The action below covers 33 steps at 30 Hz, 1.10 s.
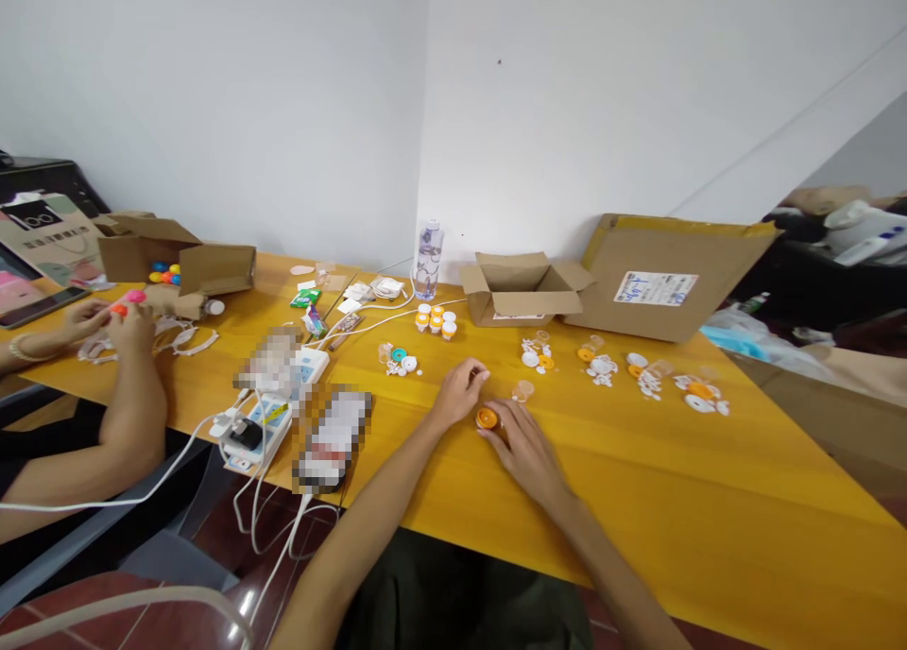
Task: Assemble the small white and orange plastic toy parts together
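Observation:
My right hand (522, 442) rests low over the table, its fingers round a small orange cap (486, 419) that faces up. Whether a clear cup sits under the cap is hard to see. Just left of it, my left hand (459, 392) is raised slightly with thumb and fingers pinched together; anything in the pinch is too small to make out. Beyond my right hand lies a clear plastic cup (524, 388) with small white bits beside it. Farther left is a small group with a teal ring (400, 355) and a white disc (409, 364).
Capped white-and-orange little jars (436, 321) stand near a water bottle (428, 261). Several part piles (602, 368) spread rightward before an open carton (524, 302) and a large box (658, 286). Leftward are a phone (333, 442), power strip (301, 376) and another person's hands (131, 324).

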Motion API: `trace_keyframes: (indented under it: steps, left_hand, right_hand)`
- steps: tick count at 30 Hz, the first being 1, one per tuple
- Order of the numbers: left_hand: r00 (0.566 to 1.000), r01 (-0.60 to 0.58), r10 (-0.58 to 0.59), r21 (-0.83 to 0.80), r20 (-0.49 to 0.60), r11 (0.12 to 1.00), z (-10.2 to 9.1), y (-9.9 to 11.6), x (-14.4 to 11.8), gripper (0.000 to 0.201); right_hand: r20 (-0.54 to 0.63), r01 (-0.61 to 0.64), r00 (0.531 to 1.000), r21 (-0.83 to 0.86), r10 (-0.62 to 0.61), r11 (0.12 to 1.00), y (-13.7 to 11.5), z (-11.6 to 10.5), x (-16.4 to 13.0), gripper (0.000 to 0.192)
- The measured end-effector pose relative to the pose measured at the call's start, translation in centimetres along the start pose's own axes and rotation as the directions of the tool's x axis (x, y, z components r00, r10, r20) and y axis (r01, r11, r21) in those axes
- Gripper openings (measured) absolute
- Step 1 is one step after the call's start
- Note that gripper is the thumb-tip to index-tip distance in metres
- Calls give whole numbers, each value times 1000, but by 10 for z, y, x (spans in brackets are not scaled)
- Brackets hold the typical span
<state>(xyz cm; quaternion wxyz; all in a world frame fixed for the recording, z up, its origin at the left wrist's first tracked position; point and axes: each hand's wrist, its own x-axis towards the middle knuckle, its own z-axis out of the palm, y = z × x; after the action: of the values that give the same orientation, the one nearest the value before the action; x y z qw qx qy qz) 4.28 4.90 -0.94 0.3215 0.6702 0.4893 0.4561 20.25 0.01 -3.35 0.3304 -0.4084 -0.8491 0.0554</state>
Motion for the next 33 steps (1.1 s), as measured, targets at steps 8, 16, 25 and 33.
trace_keyframes:
  steps: [8,16,25,33]
  left_hand:
    - [989,-58,37,-148,-143,987,-4,-8,5,17]
    - [994,18,-51,-320,-96,947,-6,-12,8,22]
    - [986,116,-160,-484,-50,867,-11,-7,8,32]
    - [976,188,-219,-578,17,794,-14,-2,6,31]
  right_hand:
    - [-174,-124,976,31,128,992,14,-15,-4,29]
    - [-176,-205,961,66,213,977,28,-25,-11,23]
    - [-16,-74,997,37,75,997,18,-21,-3,19]
    - [-21,-41,999,73,42,997,21,-19,1,21]
